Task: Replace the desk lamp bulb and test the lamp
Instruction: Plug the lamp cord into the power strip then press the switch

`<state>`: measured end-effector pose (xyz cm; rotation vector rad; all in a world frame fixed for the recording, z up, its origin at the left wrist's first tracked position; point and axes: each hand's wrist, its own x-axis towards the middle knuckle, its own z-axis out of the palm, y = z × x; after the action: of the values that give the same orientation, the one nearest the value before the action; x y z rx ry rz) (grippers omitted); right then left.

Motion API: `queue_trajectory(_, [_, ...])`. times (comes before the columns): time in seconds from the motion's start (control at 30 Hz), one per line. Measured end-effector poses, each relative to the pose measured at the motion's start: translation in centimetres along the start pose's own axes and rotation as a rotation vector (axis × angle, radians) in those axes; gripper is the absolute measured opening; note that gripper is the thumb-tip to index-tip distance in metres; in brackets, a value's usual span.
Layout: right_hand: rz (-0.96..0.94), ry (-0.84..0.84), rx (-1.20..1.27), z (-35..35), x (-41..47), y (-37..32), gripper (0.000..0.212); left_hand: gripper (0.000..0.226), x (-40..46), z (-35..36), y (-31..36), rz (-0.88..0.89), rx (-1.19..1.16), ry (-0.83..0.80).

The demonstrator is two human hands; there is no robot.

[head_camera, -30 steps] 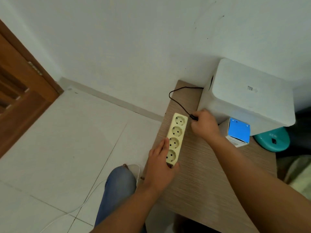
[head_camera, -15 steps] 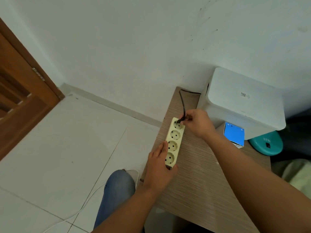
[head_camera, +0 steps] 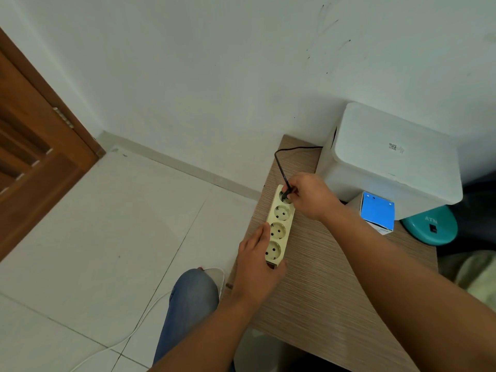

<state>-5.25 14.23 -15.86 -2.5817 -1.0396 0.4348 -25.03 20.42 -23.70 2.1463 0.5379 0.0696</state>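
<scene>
A cream power strip [head_camera: 279, 226] with several round sockets lies on the wooden table [head_camera: 327, 285] near its left edge. My left hand [head_camera: 256, 267] grips the strip's near end, thumb on one side and fingers on the other. My right hand [head_camera: 311, 196] pinches a black plug [head_camera: 286, 194] sitting at the farthest socket. Its black cord [head_camera: 280, 162] curves back behind a white box [head_camera: 389, 159]. Only the lamp's teal round base [head_camera: 429, 225] shows, at the right.
A small blue-and-white carton [head_camera: 377, 214] stands in front of the white box. A white cable [head_camera: 134, 328] trails over the tiled floor by my blue-jeaned knee [head_camera: 193, 296]. A brown wooden door [head_camera: 35, 146] is at the left; a white wall rises behind the table.
My right hand has carried the black plug from beside the white box over to the farthest socket of the strip. My left hand has kept its hold on the strip's near end.
</scene>
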Motion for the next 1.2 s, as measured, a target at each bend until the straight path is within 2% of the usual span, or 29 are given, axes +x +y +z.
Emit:
queue_trajectory(0.33, [0.024,-0.028,-0.103,0.0,0.4,-0.8,0.021,0.091,0.0,0.1,-0.2,0.001,-0.007,-0.001])
queue_trajectory(0.47, [0.078,-0.059,-0.094,0.3,0.6,-0.4,0.019,0.090,0.0,0.1,-0.2,0.002,-0.016,0.003])
queue_trajectory(0.63, [0.107,-0.021,-0.024,0.7,0.7,0.7,0.019,0.090,0.0,0.0,-0.1,0.009,-0.026,0.005])
queue_trajectory(0.93, [0.080,-0.023,-0.027,2.1,0.6,1.4,0.017,0.089,0.0,-0.2,0.0,-0.003,-0.001,-0.021])
queue_trajectory(1.0, [0.148,0.001,-0.002,2.2,0.0,1.1,0.021,0.089,0.0,-0.4,0.2,-0.010,0.016,-0.042])
queue_trajectory(1.1, [0.231,0.081,0.113,2.1,-2.3,0.1,0.039,0.090,0.1,-0.8,0.6,-0.015,0.056,-0.075])
queue_trajectory(1.2, [0.251,0.137,0.192,1.9,-5.6,-0.6,0.041,0.096,-0.1,-1.2,1.4,-0.041,0.106,-0.096])
